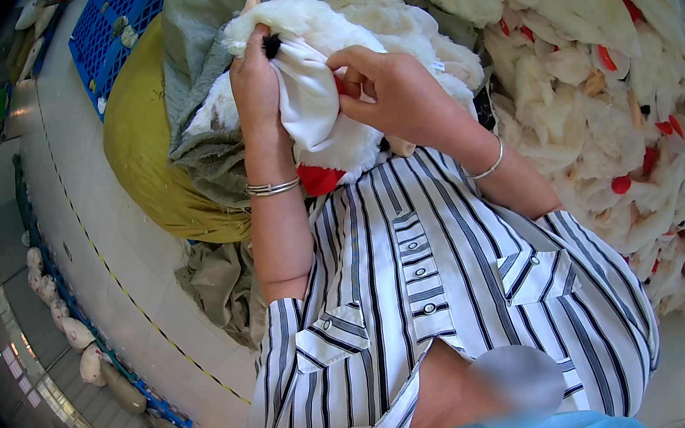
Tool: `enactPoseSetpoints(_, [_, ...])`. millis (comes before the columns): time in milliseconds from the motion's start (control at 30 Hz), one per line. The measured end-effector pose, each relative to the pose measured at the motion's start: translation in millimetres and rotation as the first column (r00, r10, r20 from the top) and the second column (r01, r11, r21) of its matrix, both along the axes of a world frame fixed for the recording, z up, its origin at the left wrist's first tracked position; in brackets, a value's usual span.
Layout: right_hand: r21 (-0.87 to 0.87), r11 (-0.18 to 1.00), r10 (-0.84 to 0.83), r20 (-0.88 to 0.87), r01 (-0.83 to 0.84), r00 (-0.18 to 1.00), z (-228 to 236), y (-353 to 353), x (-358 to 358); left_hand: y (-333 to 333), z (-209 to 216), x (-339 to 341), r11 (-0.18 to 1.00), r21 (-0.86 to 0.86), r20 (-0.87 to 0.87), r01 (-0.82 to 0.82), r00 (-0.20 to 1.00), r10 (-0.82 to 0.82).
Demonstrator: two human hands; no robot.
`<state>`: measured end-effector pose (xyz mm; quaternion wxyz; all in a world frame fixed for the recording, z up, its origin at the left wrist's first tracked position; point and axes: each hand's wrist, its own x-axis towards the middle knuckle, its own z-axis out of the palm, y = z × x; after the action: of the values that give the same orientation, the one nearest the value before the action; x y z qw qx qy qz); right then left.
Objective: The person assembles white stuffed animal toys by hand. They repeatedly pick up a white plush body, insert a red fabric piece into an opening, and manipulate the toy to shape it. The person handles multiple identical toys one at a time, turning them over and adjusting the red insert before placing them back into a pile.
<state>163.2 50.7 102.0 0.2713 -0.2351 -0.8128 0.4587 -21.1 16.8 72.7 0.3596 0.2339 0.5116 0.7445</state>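
A white plush toy skin (301, 18) with fluffy fur, a black tuft and a red patch lies over my lap, unstuffed as far as I can see. My left hand (256, 79) grips its upper left edge beside the black tuft, the thumb pressed on the fur. With thumb and forefinger, my right hand (387, 89) pinches the edge of a smooth white cloth piece (307, 103) that hangs from the plush. The red patch (319, 179) shows just below that cloth, close to my striped shirt.
A grey-green cloth sack (203, 86) and a yellow-green sack (139, 162) bulge in front and to the left. On the right rises a big heap of cream plush pieces (595, 114) with red bits. Blue plastic pallets (103, 38) stand at far left.
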Motion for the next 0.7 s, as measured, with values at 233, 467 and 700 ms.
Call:
enactPoseSetpoints(233, [-0.079,0.996,-0.048,-0.014,0.046,0.999,-3,-3,-3,0,13,14,0.986,0.08,-0.225,-0.149,0.961,0.163])
enactPoseSetpoints(467, [-0.367,0.92,0.149,0.007,-0.136,0.989,-18,16,-6,-6,16,32,0.997,0.043,-0.313,0.07,0.948,-0.053])
enactPoseSetpoints(700, [-0.72,0.637,0.332,-0.068,-0.277,0.941,-17,7,0,-6,31,36,0.974,0.152,-0.046,0.17,0.985,-0.165])
